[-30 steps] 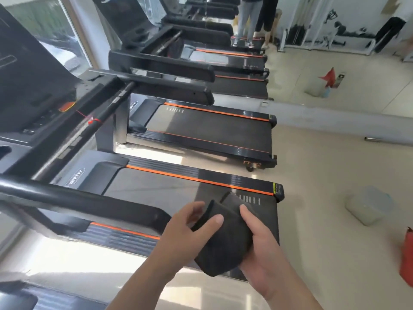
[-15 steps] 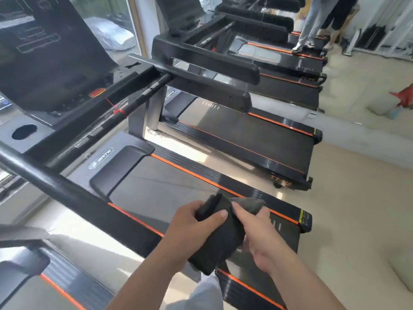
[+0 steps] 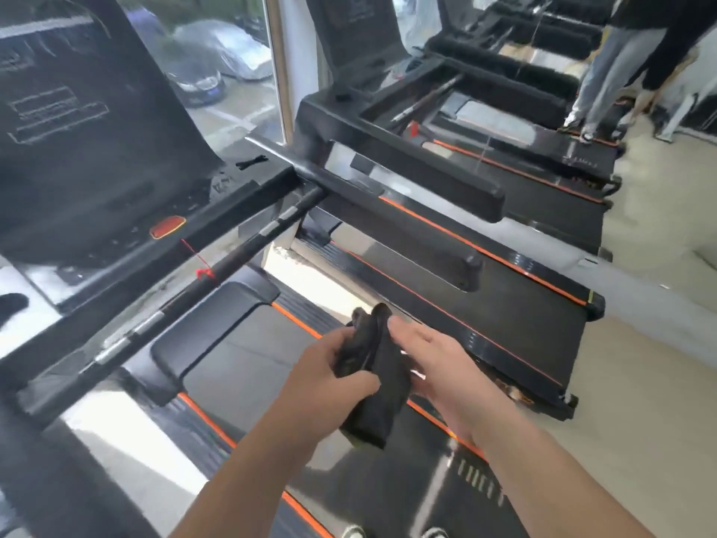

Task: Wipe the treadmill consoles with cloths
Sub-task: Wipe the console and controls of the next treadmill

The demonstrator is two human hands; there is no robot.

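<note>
A dark folded cloth (image 3: 374,382) hangs between my two hands over the treadmill belt. My left hand (image 3: 329,378) grips its upper part, thumb across the front. My right hand (image 3: 446,366) lies against the cloth's right side with its fingers nearly straight; its grip is unclear. The nearest treadmill console (image 3: 77,130), a dark tilted screen with an orange stop button (image 3: 167,227), stands at the upper left, well away from both hands. A second console (image 3: 357,36) rises at the top middle.
A black handrail (image 3: 240,250) with a red safety cord (image 3: 201,266) runs diagonally below the near console. Several treadmills with orange-trimmed decks (image 3: 485,304) line up to the right. A person's legs (image 3: 605,71) stand at the top right. A window (image 3: 217,64) shows parked cars.
The view has swung left and closer to the near console. My hands keep working the cloth, now bunched narrower, and my right hand's fingers have straightened along its side.
</note>
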